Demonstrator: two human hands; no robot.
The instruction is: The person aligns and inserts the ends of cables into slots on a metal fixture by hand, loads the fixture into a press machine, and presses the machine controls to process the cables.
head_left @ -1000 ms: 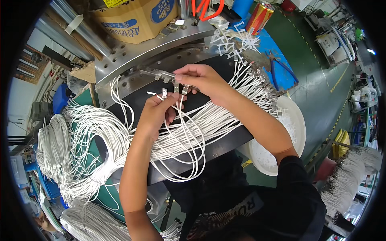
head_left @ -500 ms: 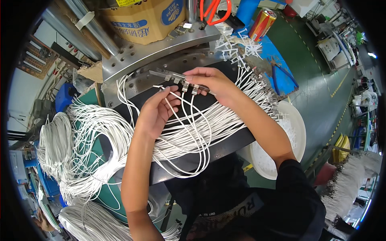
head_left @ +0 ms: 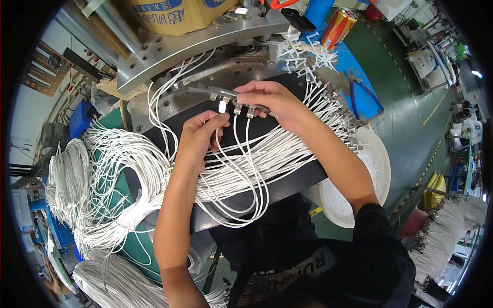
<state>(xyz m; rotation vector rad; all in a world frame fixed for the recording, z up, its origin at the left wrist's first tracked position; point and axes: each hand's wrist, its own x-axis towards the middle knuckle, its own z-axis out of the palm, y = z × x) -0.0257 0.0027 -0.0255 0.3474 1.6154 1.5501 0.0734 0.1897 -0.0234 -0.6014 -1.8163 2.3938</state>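
Note:
My right hand (head_left: 277, 105) grips a narrow strip (head_left: 205, 91) that carries a row of small metal clips, thumb on top and fingers beneath. Two white cables (head_left: 248, 138) hang from clips close to the fingers. Left of these, my left hand (head_left: 197, 131) pinches another white cable by its end, which bears a small white tip (head_left: 222, 107). That tip is right at a clip on the strip; whether it sits inside cannot be made out. Under both hands a thick bundle of white cables (head_left: 287, 154) lies across the dark work surface, with metal ends at the right.
Behind stands a steel press plate (head_left: 205, 38) with a cardboard box (head_left: 174, 18) on it. White plastic pieces (head_left: 308, 54), blue-handled pliers (head_left: 354, 95) and a red can (head_left: 339, 28) are at the back right. A white tub (head_left: 377, 169) stands right; coiled cables (head_left: 69, 179) lie left.
My left hand has turned and brought the cable end from a sideways position up to a clip on the strip. My right hand still holds the strip. The view has shifted slightly.

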